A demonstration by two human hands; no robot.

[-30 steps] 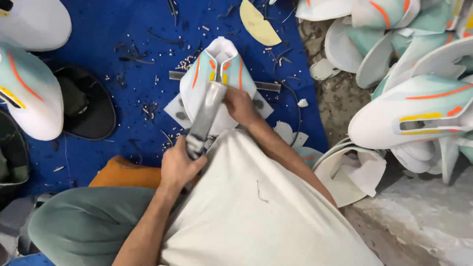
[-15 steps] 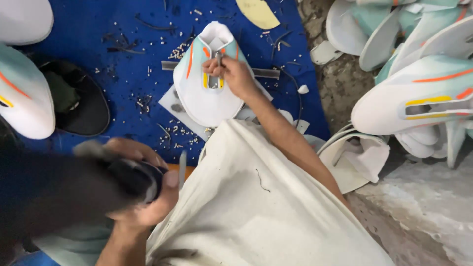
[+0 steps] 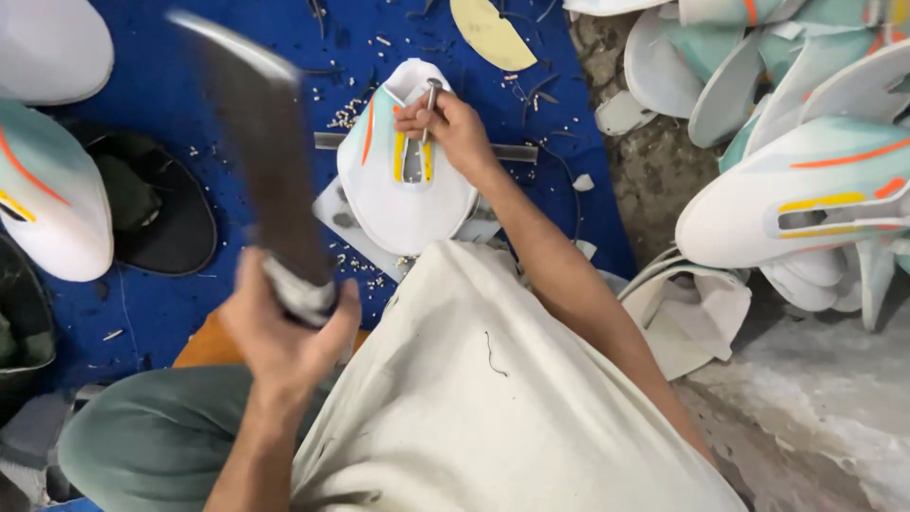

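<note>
The left hand point(image 3: 284, 327) is gripping a blurred, dark, flat metal blade point(image 3: 261, 156), raised. The right hand point(image 3: 453, 128) is pinching a thin metal punch point(image 3: 431, 98) upright on the white moulded plastic shell point(image 3: 403, 185).

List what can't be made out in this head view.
- Long dark tool raised in the left hand: motion blur hides its edge and exact shape.
- Metal punch in the right hand: its tip is too small to tell where it touches the white panel.
- Panel's underside: hidden.
</note>
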